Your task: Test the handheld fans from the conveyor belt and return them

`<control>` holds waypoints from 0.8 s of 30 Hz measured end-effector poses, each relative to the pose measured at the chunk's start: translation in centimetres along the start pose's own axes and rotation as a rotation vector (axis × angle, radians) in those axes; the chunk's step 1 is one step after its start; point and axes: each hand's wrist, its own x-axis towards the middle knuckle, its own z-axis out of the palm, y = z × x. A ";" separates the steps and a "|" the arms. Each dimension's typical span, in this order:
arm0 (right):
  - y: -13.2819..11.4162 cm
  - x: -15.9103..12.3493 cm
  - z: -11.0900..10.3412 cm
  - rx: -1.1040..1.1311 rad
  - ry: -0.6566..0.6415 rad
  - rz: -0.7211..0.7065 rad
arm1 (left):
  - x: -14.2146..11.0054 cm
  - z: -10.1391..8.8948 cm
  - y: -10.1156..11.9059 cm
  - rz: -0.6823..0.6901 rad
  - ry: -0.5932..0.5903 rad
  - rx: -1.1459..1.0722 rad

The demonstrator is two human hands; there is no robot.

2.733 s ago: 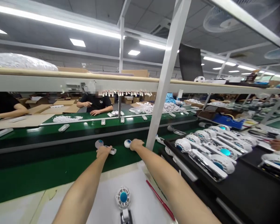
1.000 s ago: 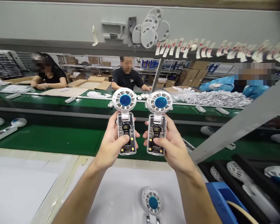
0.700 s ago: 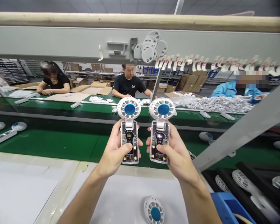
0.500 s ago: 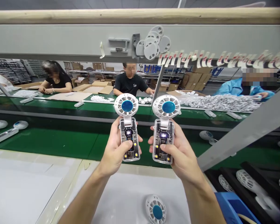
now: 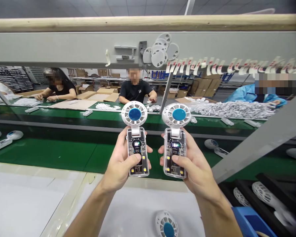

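My left hand [image 5: 122, 164] grips a handheld fan [image 5: 137, 151] upright, its thumb pressed on the front of the clear body. In my right hand [image 5: 197, 164] is a matching handheld fan [image 5: 175, 153], with the thumb likewise on its front. Each has a round white slotted head with a blue centre, above a transparent case that shows a dark circuit board. Small displays on both boards are lit. The two fans stand side by side, apart from each other. Below them on the white work surface [image 5: 128, 204] lies another white fan head [image 5: 166, 223], cut off by the frame.
Beyond the work surface runs a green conveyor belt [image 5: 71, 154] carrying more fans [image 5: 14, 135]. A slanted metal post [image 5: 259, 138], black trays [image 5: 267, 177] and a blue bin [image 5: 249, 219] are on the right. Co-workers sit across the line, near a heap of small white parts [image 5: 236, 110].
The view has tilted up slightly, so most of the scene sits lower. Fans on the near belt have shifted left, while pieces on the far belt have shifted right. Both hands keep their grip.
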 end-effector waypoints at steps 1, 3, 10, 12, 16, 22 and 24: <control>0.1 0.0 -0.1 0.000 -0.003 -0.008 | 0.0 0.0 0.0 0.000 -0.003 -0.009; 0.2 0.1 -0.3 -0.001 -0.011 -0.019 | 0.0 0.0 0.0 -0.005 -0.005 -0.031; 0.6 0.0 -0.6 -0.036 -0.041 -0.024 | 0.1 0.1 0.0 0.003 0.017 -0.045; 0.7 0.0 -0.6 -0.038 -0.055 -0.018 | 0.1 0.1 0.0 -0.007 0.018 -0.050; 0.8 0.1 -0.2 -0.037 -0.045 -0.060 | 0.0 0.2 -0.1 -0.011 0.014 -0.056; 0.8 0.1 0.4 0.128 0.081 -0.167 | 0.1 0.2 -1.4 0.096 0.130 0.091; 0.6 0.1 -0.2 0.081 0.066 -0.167 | 0.4 -0.2 -2.3 0.141 0.298 0.263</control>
